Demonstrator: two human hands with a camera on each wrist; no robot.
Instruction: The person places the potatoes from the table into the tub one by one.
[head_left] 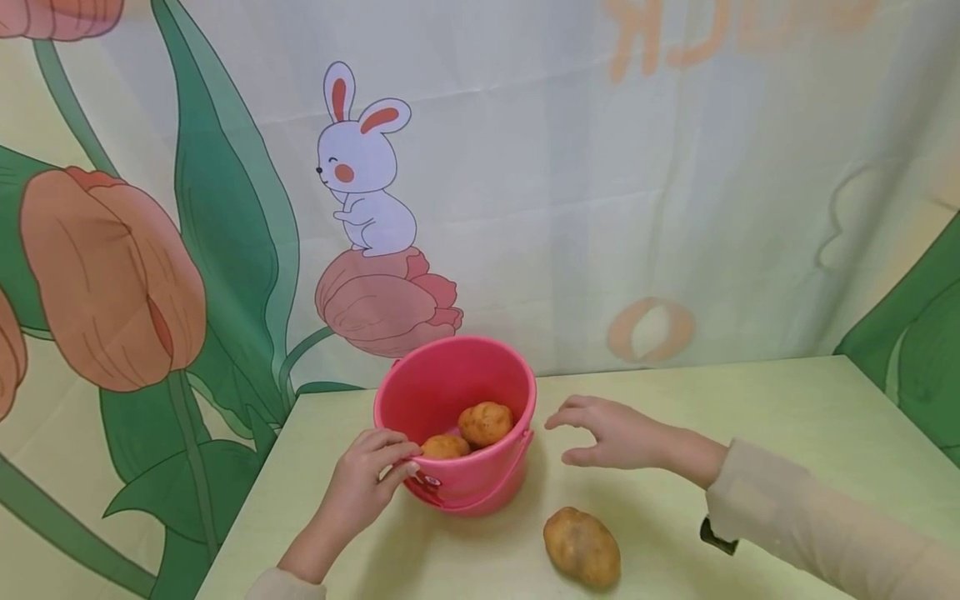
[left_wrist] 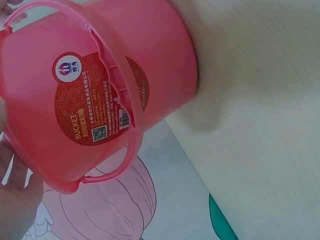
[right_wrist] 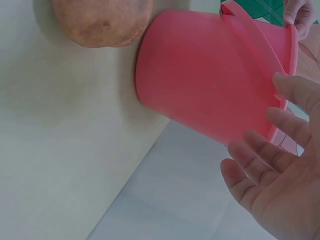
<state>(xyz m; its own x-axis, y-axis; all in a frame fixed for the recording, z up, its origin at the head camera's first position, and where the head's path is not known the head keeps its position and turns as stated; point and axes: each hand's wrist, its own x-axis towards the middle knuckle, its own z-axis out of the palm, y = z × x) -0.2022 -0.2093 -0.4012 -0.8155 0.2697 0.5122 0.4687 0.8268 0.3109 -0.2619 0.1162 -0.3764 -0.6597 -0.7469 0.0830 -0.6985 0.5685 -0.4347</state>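
A pink plastic bucket (head_left: 442,383) stands on the table, tipped slightly toward me in the head view, with two potatoes (head_left: 486,423) inside. My left hand (head_left: 367,471) holds its near left rim, thumb on the outer side. Just right of the bucket hovers my right hand (head_left: 618,433), fingers spread and apart from it, holding nothing. A third potato (head_left: 583,547) lies on the table in front of that hand. In the left wrist view the bucket's handle (left_wrist: 132,100) hangs down across a red label (left_wrist: 75,115).
The pale table (head_left: 712,417) runs back to a fabric backdrop (head_left: 525,208) printed with a rabbit (head_left: 367,183) and large tulips (head_left: 112,283). A dark band (head_left: 717,536) shows under my right sleeve (head_left: 810,517).
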